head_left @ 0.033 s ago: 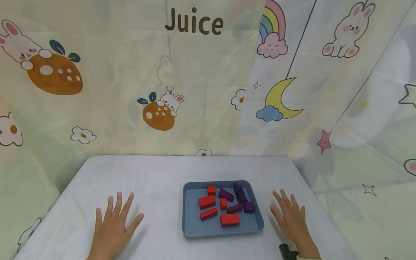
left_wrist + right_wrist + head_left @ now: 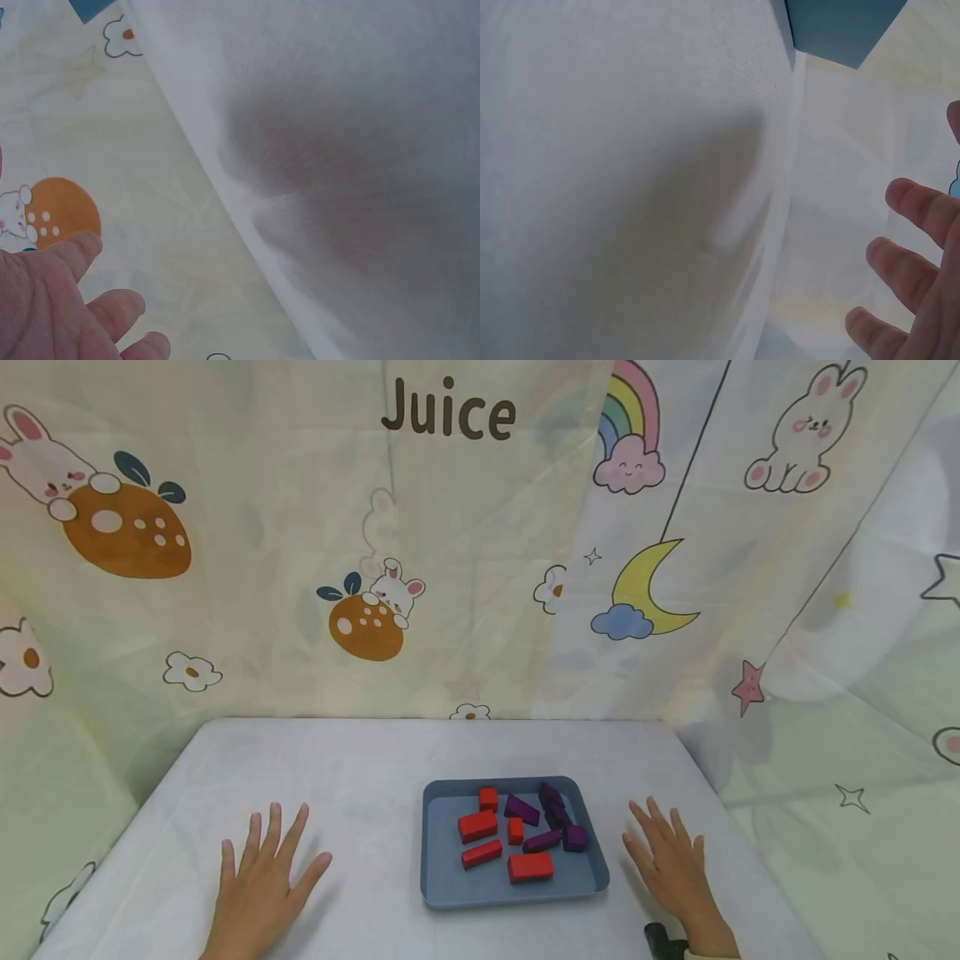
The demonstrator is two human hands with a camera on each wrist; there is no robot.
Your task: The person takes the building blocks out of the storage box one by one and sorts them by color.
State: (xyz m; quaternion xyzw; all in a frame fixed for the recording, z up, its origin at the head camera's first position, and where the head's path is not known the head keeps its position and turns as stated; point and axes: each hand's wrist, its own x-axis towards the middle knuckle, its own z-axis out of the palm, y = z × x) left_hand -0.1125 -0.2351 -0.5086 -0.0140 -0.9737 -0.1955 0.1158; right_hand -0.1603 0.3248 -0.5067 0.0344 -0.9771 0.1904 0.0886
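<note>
Red blocks (image 2: 477, 827): five by my count, spread from the middle of the tray leftward.
Purple blocks (image 2: 522, 811): five more, and I see them bunched at the right.
Blue tray (image 2: 442, 893): carrying all ten, flat on the white desk (image 2: 360, 768)!
Right grip (image 2: 670, 867): spread, just beside the tray.
Left grip (image 2: 262, 881): fingers fanned wide, well apart from the tray.
Backdrop (image 2: 480, 552): on my feed, printed "Juice", behind the desk.

Right hand (image 2: 935, 294), blue tray (image 2: 841, 28), white table (image 2: 592, 112)
</note>
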